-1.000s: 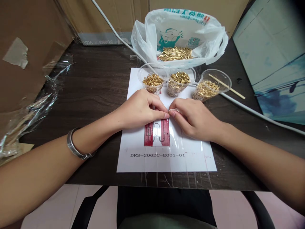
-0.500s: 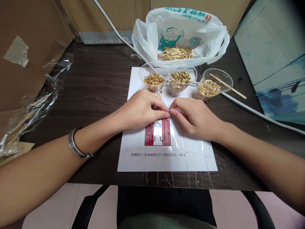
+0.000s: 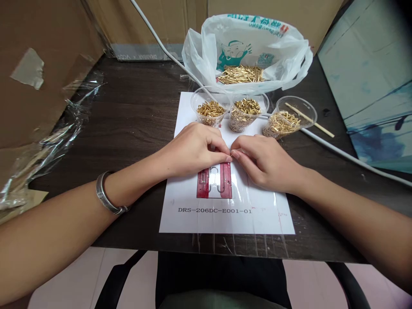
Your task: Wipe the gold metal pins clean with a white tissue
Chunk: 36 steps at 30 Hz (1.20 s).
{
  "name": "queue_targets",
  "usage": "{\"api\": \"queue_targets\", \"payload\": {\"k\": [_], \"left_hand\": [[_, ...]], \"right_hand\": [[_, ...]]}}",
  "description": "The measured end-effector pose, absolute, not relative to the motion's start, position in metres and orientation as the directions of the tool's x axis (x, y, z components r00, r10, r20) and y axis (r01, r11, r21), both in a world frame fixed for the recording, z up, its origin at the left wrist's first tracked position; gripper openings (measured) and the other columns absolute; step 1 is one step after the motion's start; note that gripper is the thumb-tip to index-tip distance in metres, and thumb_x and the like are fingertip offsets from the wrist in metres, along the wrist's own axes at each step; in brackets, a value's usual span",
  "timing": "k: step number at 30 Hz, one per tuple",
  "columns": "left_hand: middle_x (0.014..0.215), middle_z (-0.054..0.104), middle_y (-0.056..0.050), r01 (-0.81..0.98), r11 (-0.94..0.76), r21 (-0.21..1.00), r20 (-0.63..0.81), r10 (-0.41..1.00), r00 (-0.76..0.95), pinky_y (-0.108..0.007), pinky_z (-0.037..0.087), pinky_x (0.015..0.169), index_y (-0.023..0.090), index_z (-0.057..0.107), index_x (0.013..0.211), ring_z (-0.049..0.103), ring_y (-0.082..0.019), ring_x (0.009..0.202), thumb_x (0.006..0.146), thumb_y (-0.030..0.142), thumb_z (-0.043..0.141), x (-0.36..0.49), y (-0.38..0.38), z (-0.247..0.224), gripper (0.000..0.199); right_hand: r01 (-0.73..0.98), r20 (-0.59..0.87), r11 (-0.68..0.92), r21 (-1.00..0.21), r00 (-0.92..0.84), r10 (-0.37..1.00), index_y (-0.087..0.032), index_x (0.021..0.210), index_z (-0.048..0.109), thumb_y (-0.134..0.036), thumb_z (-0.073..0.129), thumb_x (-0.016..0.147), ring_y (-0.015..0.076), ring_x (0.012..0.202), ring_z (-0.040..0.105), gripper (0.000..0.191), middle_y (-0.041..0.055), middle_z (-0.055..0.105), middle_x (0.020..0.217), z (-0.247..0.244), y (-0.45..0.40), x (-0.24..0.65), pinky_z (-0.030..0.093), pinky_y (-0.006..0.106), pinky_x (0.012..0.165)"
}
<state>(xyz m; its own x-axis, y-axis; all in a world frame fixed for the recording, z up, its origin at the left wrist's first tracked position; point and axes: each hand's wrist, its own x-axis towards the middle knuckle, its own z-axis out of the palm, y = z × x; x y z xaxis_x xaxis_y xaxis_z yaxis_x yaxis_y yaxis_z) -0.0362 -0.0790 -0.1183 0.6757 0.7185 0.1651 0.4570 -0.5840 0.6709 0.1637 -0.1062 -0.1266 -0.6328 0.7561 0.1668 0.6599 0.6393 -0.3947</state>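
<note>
My left hand (image 3: 201, 148) and my right hand (image 3: 265, 163) meet fingertip to fingertip over a printed white sheet (image 3: 206, 223). Each is closed in a pinch, thumb against forefinger. Whatever lies between the fingertips is too small and too covered to name. Just below them on the sheet is a red and white printed picture (image 3: 225, 182) with dark hooked shapes, its top partly hidden by my left hand. Beyond the hands stand three clear plastic cups, a left cup (image 3: 209, 112), a middle cup (image 3: 244, 113) and a tilted right cup (image 3: 283, 124), all holding small gold-coloured metal pieces.
A white plastic bag (image 3: 196, 56) with gold-coloured pins (image 3: 241, 74) lies open behind the cups. A wooden stick (image 3: 322, 128) rests by the right cup. A white cable (image 3: 360, 155) crosses the dark table (image 3: 138, 98). Cardboard (image 3: 41, 25) and crumpled clear plastic (image 3: 71, 116) border the left.
The whole view has shifted slightly, so things appear a little lower and to the right. Both hands keep their pinch at the same spot over the sheet.
</note>
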Motion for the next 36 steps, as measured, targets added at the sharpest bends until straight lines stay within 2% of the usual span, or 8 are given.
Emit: {"api": "queue_targets", "payload": {"k": [11,27,36], "left_hand": [[0.073,0.068,0.001,0.456,-0.62,0.639,0.17,0.692,0.702,-0.023,0.041,0.063,0.021,0.075,0.079,0.06,-0.01,0.069,0.079,0.022,0.066,-0.0365,-0.08,-0.1169,0.009],[0.071,0.068,0.001,0.47,-0.602,0.645,0.172,0.714,0.679,-0.024,0.041,0.062,0.021,0.076,0.078,0.059,-0.011,0.068,0.079,0.021,0.066,-0.0343,-0.0841,-0.1145,0.01],[0.069,0.07,0.001,0.539,-0.527,0.657,0.096,0.767,0.634,-0.023,0.04,0.058,0.022,0.076,0.078,0.06,-0.011,0.063,0.078,0.022,0.065,-0.0346,-0.087,-0.1107,0.011]], "right_hand": [[0.65,0.16,0.65,-0.393,-0.648,0.745,-0.015,0.085,0.055,-0.025,0.039,0.091,0.0129,0.061,0.045,0.02,-0.0005,0.056,0.07,-0.1266,-0.1067,0.1646,0.032,0.028,0.065],[0.686,0.186,0.655,-0.316,-0.633,0.752,-0.014,0.084,0.054,-0.028,0.039,0.09,0.0141,0.058,0.044,0.021,0.0007,0.053,0.065,-0.1272,-0.1095,0.1652,0.031,0.029,0.062],[0.689,0.194,0.674,-0.266,-0.646,0.738,-0.014,0.083,0.053,-0.029,0.038,0.091,0.0138,0.056,0.042,0.023,0.001,0.053,0.065,-0.1253,-0.1107,0.163,0.031,0.029,0.06]]}}
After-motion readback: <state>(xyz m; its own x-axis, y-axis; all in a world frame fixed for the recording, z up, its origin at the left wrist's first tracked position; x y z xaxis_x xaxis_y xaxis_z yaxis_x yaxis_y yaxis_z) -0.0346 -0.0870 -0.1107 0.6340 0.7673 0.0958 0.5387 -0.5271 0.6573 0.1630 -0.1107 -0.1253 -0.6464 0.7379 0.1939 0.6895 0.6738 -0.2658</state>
